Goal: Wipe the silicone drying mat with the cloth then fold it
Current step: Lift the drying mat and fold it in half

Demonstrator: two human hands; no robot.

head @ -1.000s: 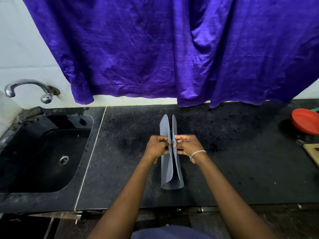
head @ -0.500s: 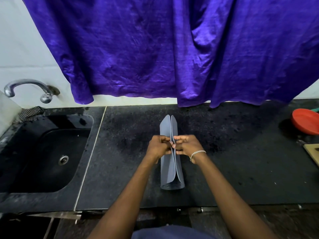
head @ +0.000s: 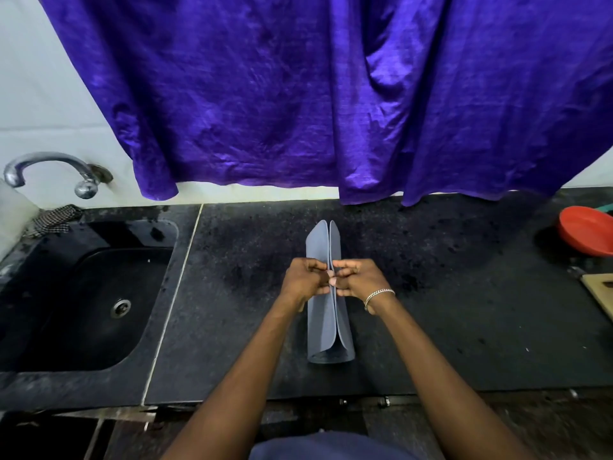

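Folding stage by the look of it, with the wiping judged done.

Gripping a grey mat (head: 326,333) from both sides: left hand (head: 303,280) curled against the left flap, right hand (head: 360,280) curled against the right flap, fingertips (head: 345,264) meeting at the seam between the two raised edges. Neither hand wide, both narrowed to a pinch on the mat's upper edges. Bracelet (head: 379,293) on the right wrist.

Mat standing on the dark counter (head: 464,327) directly between and beneath the hands, flaps drawn up into a narrow tent, with an open loop showing at the near end. Long axis running straight away from the body: out past the fingertips toward the purple curtain (head: 298,94), back under the wrists toward the counter's front edge. Held roughly midway along that length, so no hand nearer than the other and equal reach to either end.

Next move probably hinging on that axis: either pressing the tent flat sideways, or carrying the far end over to the near end, across the line of the knuckles. Probably springy, so apt to splay open at both free ends once let go.

Elsewhere: a checked cloth (head: 53,219) well out beyond the left hand, at the far corner of the sink (head: 83,310) below the tap (head: 49,167). Well off beyond the right hand, a red bowl (head: 588,230) and the corner of a wooden board (head: 600,290).
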